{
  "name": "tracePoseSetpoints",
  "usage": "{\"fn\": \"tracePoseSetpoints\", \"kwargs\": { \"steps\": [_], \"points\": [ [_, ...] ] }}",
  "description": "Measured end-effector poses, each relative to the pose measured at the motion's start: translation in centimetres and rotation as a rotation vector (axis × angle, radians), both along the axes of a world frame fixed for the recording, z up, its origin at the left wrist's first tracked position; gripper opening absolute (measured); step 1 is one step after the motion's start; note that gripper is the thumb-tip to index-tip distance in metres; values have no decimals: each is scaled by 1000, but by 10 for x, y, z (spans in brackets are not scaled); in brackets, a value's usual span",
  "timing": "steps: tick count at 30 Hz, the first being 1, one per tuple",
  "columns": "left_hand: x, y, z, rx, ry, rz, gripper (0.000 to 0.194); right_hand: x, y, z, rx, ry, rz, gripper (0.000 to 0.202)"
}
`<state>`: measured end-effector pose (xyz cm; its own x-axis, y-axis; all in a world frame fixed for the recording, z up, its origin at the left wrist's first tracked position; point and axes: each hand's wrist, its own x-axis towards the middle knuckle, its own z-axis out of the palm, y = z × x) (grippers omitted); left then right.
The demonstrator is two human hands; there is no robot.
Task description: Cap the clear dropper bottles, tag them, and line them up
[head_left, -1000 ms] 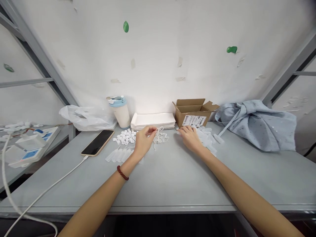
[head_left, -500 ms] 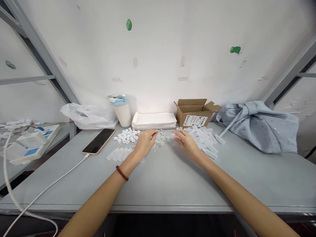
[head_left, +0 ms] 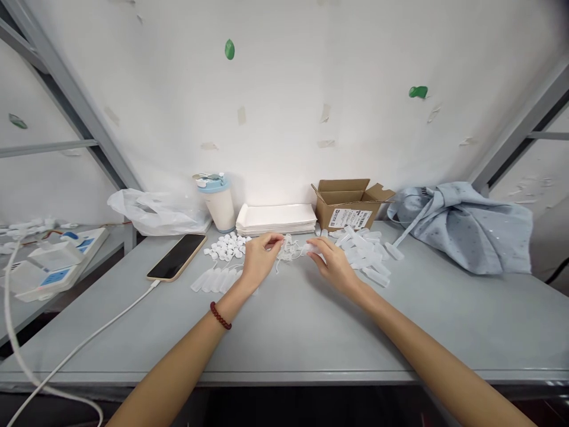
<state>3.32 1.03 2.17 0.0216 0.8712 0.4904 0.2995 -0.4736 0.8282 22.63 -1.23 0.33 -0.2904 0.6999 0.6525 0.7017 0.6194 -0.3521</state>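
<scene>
Desk (head_left: 288, 332) leaves broad room from front edge (head_left: 288, 377) to right hand (head_left: 334, 265), pinching one translucent tube (head_left: 308, 248) beside white strings (head_left: 291, 250), and left hand (head_left: 258, 260), fingertips pinched together, contents unclear. One phone (head_left: 176, 256) lies left, one carton (head_left: 326, 216) behind.

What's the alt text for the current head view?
A right hand holds a translucent tube over a grey desk, opposite a left hand beside tangled white strings; what it holds is unclear. White caps and a row of tubes lie left, loose tubes right. A tumbler, white stack and open cardboard box stand behind.
</scene>
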Motion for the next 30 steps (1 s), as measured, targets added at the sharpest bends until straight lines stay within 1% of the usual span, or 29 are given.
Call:
{"fn": "tracePoseSetpoints", "kwargs": {
  "steps": [6,9,16,19,22,25,27,30],
  "points": [
    [3,-4,1,50,63,-18,10,0,1,-3,12,4,6,21],
    [4,-6,1,56,72,-29,11,0,1,-4,47,12,19,21],
    [5,-9,1,63,0,-88,11,0,2,-4,83,26,40,20],
    [5,-7,-1,83,70,-64,10,0,2,-4,69,32,44,20],
    [4,-6,-2,147,170,-38,11,-1,0,-4,31,52,63,20],
    [5,-9,-1,206,191,-56,13,-3,-3,0,-36,90,114,22],
    [7,-11,1,181,175,-89,13,-4,-6,3,-105,136,163,22],
    [9,-13,2,79,112,-146,12,-4,-9,7,-232,206,255,21]
  ]
}}
